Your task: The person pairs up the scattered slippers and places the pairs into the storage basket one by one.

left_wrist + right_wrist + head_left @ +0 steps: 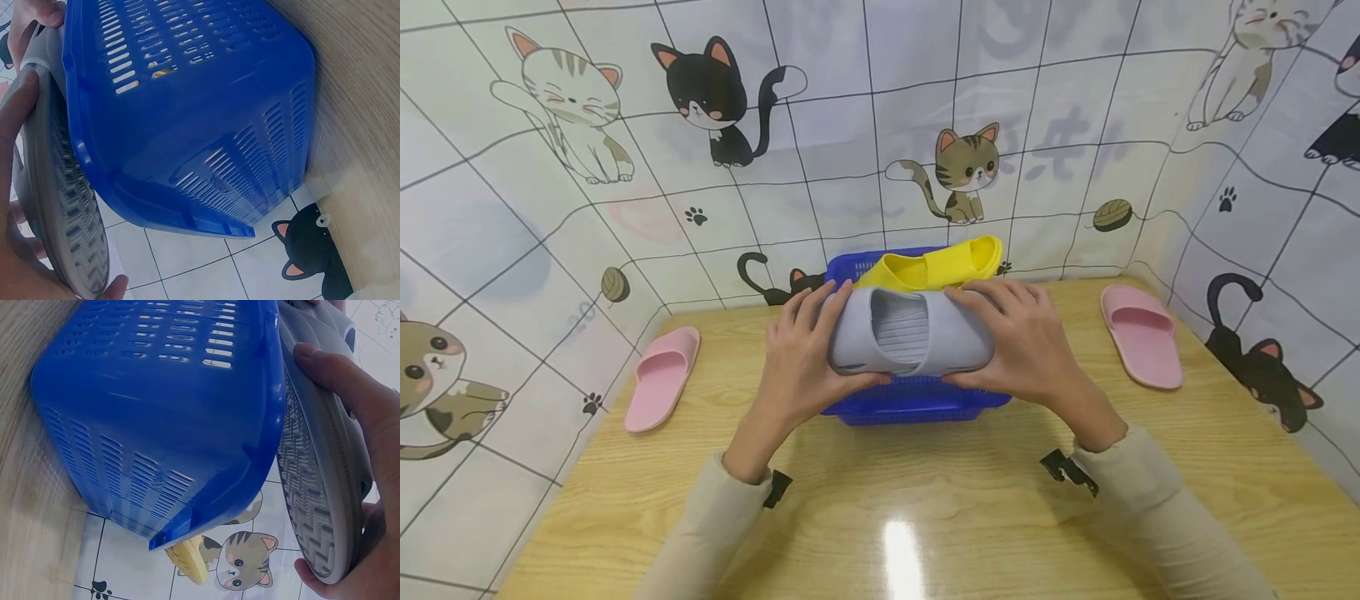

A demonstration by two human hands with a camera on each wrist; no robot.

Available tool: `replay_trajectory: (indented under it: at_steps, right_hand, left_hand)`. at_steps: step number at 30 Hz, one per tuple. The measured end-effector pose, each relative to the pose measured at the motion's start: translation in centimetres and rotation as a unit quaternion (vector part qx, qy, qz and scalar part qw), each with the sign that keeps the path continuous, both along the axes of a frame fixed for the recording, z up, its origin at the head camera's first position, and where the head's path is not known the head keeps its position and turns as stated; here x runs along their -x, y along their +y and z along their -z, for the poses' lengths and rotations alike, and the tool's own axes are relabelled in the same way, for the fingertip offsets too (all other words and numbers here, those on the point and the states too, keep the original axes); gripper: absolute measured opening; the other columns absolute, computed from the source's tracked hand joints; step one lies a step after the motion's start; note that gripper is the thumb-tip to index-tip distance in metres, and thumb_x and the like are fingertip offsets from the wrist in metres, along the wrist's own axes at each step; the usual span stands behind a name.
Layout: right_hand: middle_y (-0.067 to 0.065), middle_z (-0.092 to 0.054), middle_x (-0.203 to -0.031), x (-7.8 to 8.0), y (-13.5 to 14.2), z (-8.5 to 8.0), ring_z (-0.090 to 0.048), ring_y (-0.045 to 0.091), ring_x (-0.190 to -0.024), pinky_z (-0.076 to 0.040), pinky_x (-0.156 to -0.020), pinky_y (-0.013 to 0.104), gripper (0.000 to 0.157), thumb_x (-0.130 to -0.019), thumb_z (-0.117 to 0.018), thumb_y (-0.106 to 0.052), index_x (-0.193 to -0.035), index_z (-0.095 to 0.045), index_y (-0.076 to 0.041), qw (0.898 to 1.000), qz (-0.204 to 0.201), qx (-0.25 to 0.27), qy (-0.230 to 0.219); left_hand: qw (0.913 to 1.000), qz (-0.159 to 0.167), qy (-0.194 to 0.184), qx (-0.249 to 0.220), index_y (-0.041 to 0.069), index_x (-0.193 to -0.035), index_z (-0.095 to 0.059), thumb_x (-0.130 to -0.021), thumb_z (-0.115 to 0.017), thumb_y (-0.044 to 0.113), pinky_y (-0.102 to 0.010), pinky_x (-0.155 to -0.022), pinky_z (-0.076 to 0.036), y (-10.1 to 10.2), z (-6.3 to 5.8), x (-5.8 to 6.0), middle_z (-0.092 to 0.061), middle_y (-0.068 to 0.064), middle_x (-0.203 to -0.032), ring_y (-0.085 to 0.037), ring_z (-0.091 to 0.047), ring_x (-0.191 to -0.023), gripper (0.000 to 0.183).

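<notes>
Gray slipper held level in two hands, just above the blue basket.
Smooth and rounded on top, ridged across the insole, it carries a woven-looking zigzag tread underneath; the left hand grips one end and the right hand the other, fingers curled over the top and thumbs along the near edge. Pale lettering on the cat-printed backdrop behind the basket is too faint to read. The basket — glossy plastic, slotted walls, flared rim — holds a molded yellow slipper, its right end jutting past the rim. Outward on the wood-grained counter, matte pink slippers lie apart — one left of the basket, one right of it.
</notes>
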State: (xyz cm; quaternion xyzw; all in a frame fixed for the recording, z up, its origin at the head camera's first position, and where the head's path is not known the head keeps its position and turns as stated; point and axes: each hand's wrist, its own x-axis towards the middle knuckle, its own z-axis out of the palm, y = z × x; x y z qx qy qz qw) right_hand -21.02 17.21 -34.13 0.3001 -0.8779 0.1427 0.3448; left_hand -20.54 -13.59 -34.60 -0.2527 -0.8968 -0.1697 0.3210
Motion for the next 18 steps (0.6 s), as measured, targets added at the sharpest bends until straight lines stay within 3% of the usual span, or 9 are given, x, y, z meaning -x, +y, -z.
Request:
replay_trajectory:
  at_steps: [10,14,18]
  right_hand:
    - [0.011,-0.065,-0.133,0.4,0.2,0.1,-0.058,0.036,-0.123,-0.043,-0.093,0.060,0.108,-0.047,-0.094,-0.067,-0.139,-0.062,-0.021,1.000,0.002,0.013,-0.006]
    - [0.012,-0.066,-0.134,0.6,0.8,-0.1,-0.059,0.038,-0.123,-0.043,-0.093,0.059,0.109,-0.046,-0.095,-0.065,-0.139,-0.063,-0.019,1.000,0.012,0.021,-0.008]
    - [0.013,-0.066,-0.134,0.9,1.5,-0.5,-0.059,0.037,-0.122,-0.042,-0.091,0.059,0.108,-0.046,-0.096,-0.060,-0.140,-0.062,-0.018,0.999,0.024,0.034,-0.018]
  left_hand:
    - [0.9997,0.007,-0.021,-0.007,0.029,-0.162,-0.032,-0.057,-0.091,0.071,-0.069,-0.104,-0.041,-0.5,-0.3,0.1,-0.037,-0.011,-0.165,-0.042,-0.031,-0.153,0.128]
    - [0.9993,0.005,-0.028,-0.022,0.030,-0.164,-0.026,-0.055,-0.094,0.066,-0.074,-0.110,-0.036,-0.9,-0.4,0.3,-0.032,-0.015,-0.167,-0.042,-0.025,-0.156,0.134]
    - [0.9976,0.011,-0.044,-0.052,0.026,-0.167,-0.015,-0.055,-0.098,0.060,-0.071,-0.115,-0.034,-1.3,-0.5,0.5,-0.024,-0.017,-0.170,-0.041,-0.025,-0.157,0.143]
